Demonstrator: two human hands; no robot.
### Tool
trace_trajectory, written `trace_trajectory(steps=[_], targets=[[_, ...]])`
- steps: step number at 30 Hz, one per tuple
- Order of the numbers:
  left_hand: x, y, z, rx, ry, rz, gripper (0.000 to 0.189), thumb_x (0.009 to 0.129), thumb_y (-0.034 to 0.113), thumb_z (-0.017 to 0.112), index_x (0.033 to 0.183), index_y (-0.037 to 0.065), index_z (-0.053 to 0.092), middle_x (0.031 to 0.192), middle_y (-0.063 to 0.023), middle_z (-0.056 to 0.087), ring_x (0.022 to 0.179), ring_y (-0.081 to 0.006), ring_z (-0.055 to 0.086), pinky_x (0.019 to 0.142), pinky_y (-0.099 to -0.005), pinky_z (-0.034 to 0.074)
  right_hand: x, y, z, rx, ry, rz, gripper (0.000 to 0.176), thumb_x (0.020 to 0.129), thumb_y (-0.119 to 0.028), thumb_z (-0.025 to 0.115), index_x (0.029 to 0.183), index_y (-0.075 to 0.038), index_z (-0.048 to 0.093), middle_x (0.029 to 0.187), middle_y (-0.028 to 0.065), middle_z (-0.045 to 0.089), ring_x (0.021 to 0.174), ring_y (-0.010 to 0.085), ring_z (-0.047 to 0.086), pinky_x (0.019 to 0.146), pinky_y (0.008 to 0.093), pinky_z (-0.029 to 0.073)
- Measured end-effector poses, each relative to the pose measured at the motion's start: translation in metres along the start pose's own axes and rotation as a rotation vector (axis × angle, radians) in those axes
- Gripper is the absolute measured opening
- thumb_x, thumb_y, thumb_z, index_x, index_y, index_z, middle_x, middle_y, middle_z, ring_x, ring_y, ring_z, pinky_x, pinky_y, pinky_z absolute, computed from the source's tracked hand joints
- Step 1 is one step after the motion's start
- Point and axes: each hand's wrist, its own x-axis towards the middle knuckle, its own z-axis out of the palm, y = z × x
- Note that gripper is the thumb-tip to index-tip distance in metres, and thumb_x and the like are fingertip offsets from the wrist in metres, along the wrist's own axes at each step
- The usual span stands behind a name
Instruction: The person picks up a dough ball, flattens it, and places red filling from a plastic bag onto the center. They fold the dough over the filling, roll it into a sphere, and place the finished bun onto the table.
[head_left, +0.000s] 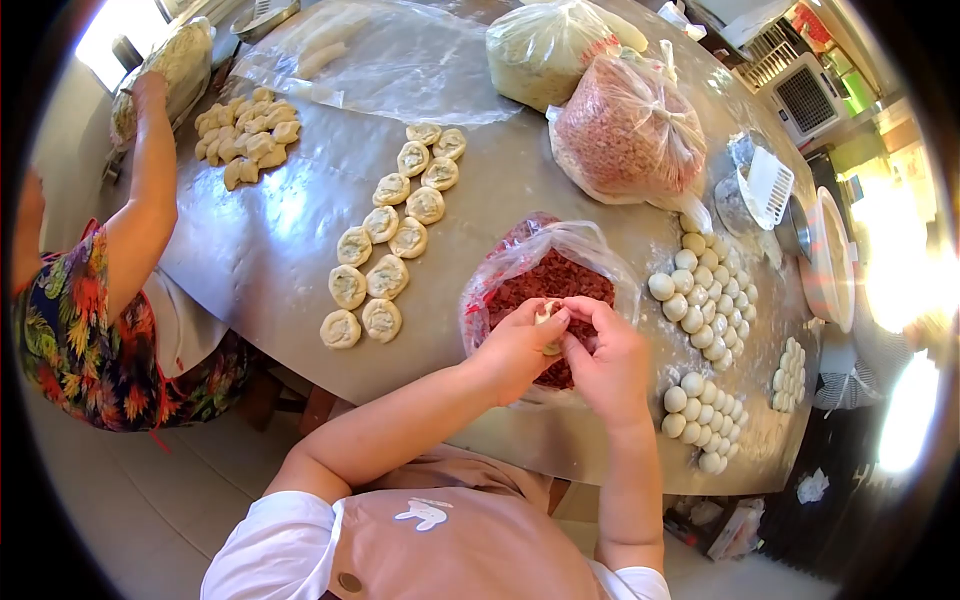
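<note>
Over an open plastic bag of dark red filling (565, 285), my two hands meet around a small piece of dough (548, 318). My left hand (512, 348) cups it with curled fingers. The thumb and fingers of my right hand (607, 362) pinch at its edge. Most of the dough is hidden by my fingers. Two rows of flattened round buns (408, 238) lie to the left of the bag. On the right sit groups of white dough balls (703, 300) and more dough balls (703, 418) nearer to me.
Tied bags of pink filling (628, 130) and pale filling (545, 55) stand behind. A clear plastic sheet (400, 50) covers part of the metal table (290, 310). At left, a person's arm (148, 200) reaches past dough pieces (250, 132) to a bag (165, 80). Metal bowls (733, 200) stand right.
</note>
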Motion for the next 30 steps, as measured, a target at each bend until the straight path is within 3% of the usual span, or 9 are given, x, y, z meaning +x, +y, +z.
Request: trace_trajectory(steps=[4,8,11,18,22,24,26,28,30], targets=[[0.0,0.005,-0.005,-0.05,0.019,0.027,0.02,0.099,0.012,0.05,0.118,0.006,0.05,0.115,-0.0053,0.056,0.108,-0.0164,0.056,0.095,-0.0348,0.049,0.0,0.019,-0.002,0.236,0.048,0.078,0.035,0.082,0.004,0.066,0.115,-0.003,0.061,0.103,0.013,0.068,0.089,0.0182,0.068,0.075,0.0283,0.055],[-0.003,0.015,-0.008,-0.172,0.0,-0.009,0.02,0.098,0.015,0.053,0.115,0.005,0.052,0.111,-0.0054,0.059,0.103,-0.0176,0.06,0.093,-0.0363,0.051,0.007,0.024,-0.016,-0.222,0.031,-0.138,0.035,0.087,-0.005,0.065,0.122,-0.005,0.059,0.124,0.018,0.061,0.115,0.03,0.06,0.093,0.0369,0.05],[-0.005,0.016,-0.006,-0.2,-0.017,-0.034,0.021,0.097,0.015,0.053,0.116,0.005,0.054,0.111,-0.0059,0.059,0.103,-0.0183,0.06,0.094,-0.0368,0.051,0.005,0.025,-0.012,-0.185,0.04,-0.093,0.035,0.091,-0.016,0.063,0.123,-0.004,0.058,0.134,0.0201,0.054,0.128,0.0355,0.048,0.102,0.0421,0.043],[-0.009,0.015,0.004,-0.116,-0.062,-0.093,0.026,0.1,0.022,0.049,0.121,0.008,0.055,0.111,-0.0036,0.061,0.103,-0.0161,0.059,0.087,-0.0324,0.051,-0.012,0.028,-0.008,-0.295,-0.032,-0.399,0.081,0.081,-0.049,0.07,0.14,-0.001,0.04,0.145,0.0168,0.042,0.138,0.0447,0.028,0.111,0.0516,0.028],[-0.016,0.013,0.011,-0.071,-0.152,-0.142,0.025,0.1,0.021,0.05,0.122,0.011,0.053,0.105,-0.0005,0.061,0.095,-0.0104,0.059,0.076,-0.0254,0.05,-0.012,0.035,0.01,-0.404,0.079,-0.445,0.082,0.077,-0.054,0.069,0.135,-0.002,0.043,0.139,0.0152,0.049,0.134,0.0454,0.035,0.109,0.0553,0.026],[-0.005,0.0,-0.018,-0.164,-0.427,-0.141,0.024,0.1,0.019,0.051,0.122,0.011,0.052,0.104,-0.0002,0.061,0.091,-0.01,0.06,0.073,-0.0248,0.051,-0.01,0.038,0.013,-0.36,0.118,-0.513,0.075,0.078,-0.054,0.068,0.128,-0.002,0.047,0.134,0.0142,0.053,0.133,0.0448,0.038,0.109,0.0549,0.027],[-0.004,-0.001,-0.022,-0.081,-0.415,-0.146,0.023,0.099,0.018,0.051,0.121,0.012,0.051,0.098,0.0013,0.059,0.082,-0.0085,0.057,0.067,-0.0232,0.048,-0.009,0.032,0.018,-0.331,0.201,-0.57,0.062,0.083,-0.058,0.059,0.114,-0.004,0.054,0.121,0.0122,0.062,0.129,0.0437,0.044,0.109,0.0542,0.028],[-0.013,0.006,0.0,0.177,-0.122,-0.157,0.022,0.1,0.018,0.049,0.121,0.014,0.05,0.089,0.0039,0.056,0.07,-0.0058,0.052,0.059,-0.0205,0.043,-0.006,0.034,0.025,-0.239,0.22,-0.586,0.056,0.089,-0.056,0.053,0.11,-0.004,0.056,0.116,0.0116,0.064,0.127,0.0432,0.047,0.109,0.0538,0.028],[-0.014,0.004,0.004,0.186,-0.08,-0.156,0.024,0.1,0.019,0.049,0.123,0.014,0.049,0.094,0.0024,0.057,0.077,-0.0068,0.055,0.063,-0.0216,0.045,-0.005,0.033,0.027,-0.161,0.242,-0.581,0.054,0.094,-0.054,0.046,0.105,-0.003,0.057,0.108,0.013,0.066,0.125,0.0422,0.049,0.11,0.053,0.027]])
